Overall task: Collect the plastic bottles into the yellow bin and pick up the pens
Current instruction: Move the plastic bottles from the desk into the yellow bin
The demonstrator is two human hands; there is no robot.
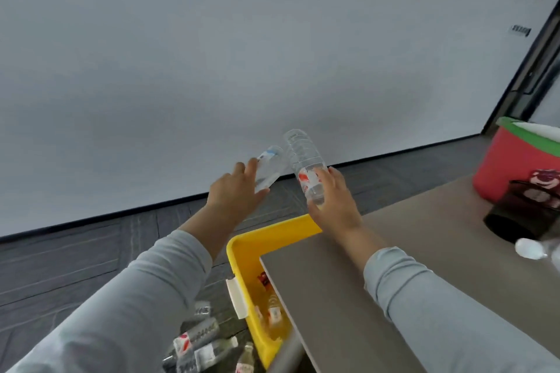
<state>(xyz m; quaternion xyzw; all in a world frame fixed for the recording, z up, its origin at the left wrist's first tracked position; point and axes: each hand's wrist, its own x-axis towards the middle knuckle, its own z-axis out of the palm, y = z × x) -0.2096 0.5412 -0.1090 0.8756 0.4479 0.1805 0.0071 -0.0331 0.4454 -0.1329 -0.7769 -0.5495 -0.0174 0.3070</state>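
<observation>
Clear plastic bottle [303,154] — red-labelled

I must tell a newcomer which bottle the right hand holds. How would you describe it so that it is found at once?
Start at the yellow plastic bin at the corner of the grey-brown table. Just above its far rim, the right hand grips a clear ribbed plastic bottle. Its red and white label sets it apart from the clear blue-labelled bottle in the left hand.
</observation>
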